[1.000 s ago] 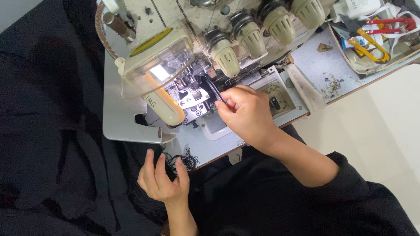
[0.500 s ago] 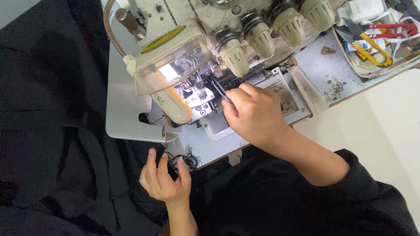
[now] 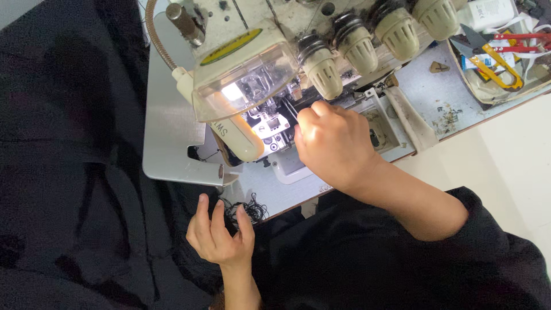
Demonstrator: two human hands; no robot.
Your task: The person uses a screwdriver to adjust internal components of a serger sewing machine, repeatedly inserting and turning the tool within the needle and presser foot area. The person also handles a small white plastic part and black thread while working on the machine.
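We work at a pale grey bench (image 3: 427, 95) carrying one cream overlock sewing machine (image 3: 298, 51); black fabric (image 3: 69, 172) spreads beside it. Our right hand (image 3: 333, 143) is closed, pinching a thin dark tool (image 3: 290, 111) just at the lit needle area. Our left hand (image 3: 221, 232) lies open — fingers spread — touching one tangle of black thread (image 3: 249, 208) at the bench edge. Four tension knobs (image 3: 318, 66) stand above.

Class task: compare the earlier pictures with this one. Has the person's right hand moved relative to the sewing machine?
No. The right hand stays at the needle area beside the lit clear guard of the sewing machine; the camera shifted.
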